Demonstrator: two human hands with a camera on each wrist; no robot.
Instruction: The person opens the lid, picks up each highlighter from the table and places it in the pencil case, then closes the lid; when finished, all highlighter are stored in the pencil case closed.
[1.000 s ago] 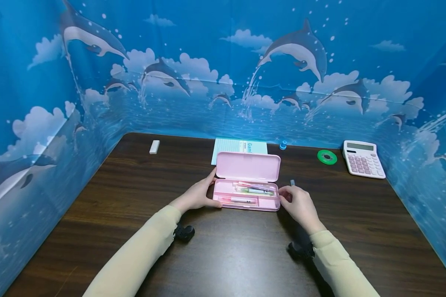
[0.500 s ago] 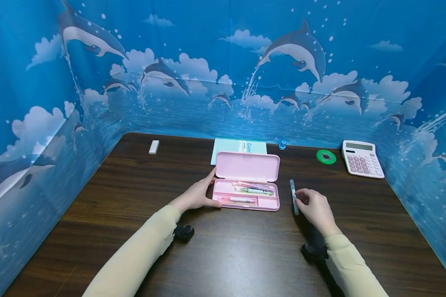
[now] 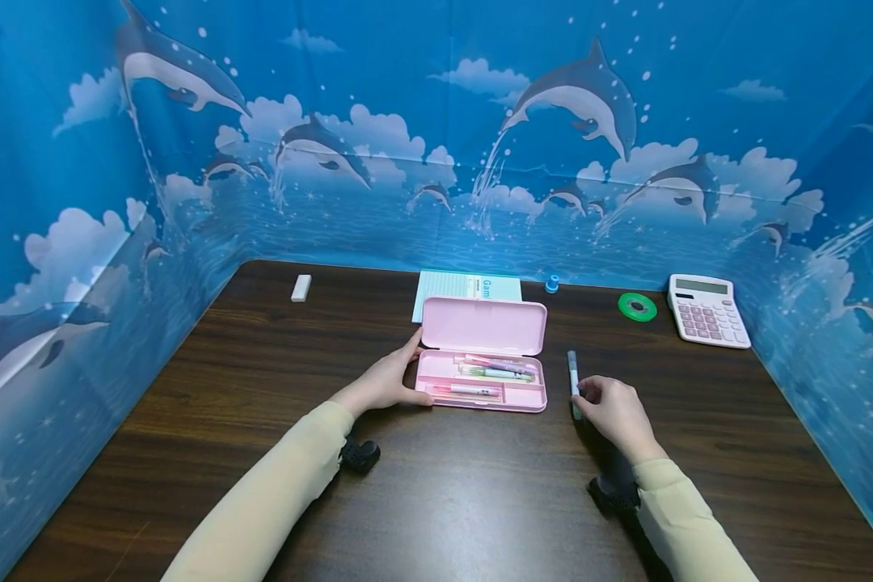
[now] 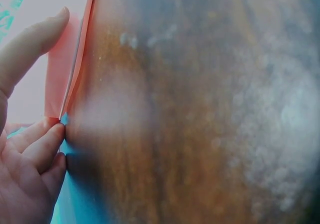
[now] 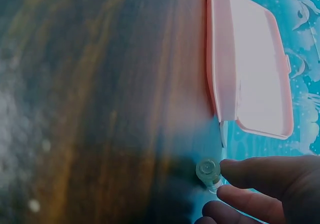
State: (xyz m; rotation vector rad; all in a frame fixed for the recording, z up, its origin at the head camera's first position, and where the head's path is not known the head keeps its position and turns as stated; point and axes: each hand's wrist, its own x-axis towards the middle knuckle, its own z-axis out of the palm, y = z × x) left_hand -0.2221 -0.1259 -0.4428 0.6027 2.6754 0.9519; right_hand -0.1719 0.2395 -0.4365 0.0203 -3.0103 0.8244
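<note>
The left hand (image 4: 20, 154) lies at the left edge, fingertips (image 4: 52, 134) touching the corner of the pink case (image 4: 62, 69). One straight finger rests against its lid. The brown worktop (image 4: 200, 109) looks blurred.

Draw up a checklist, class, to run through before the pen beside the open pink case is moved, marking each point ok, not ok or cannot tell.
1. Pink pencil case lid open: ok.
2. Left hand steadies the case's left end: ok.
3. Right hand has fingers on the pen: ok.
4. Pen lifted clear of the table: not ok, seems to lie on it.
5. Grip firm: cannot tell.
6. Free compartment space: ok, right end is bare.
</note>
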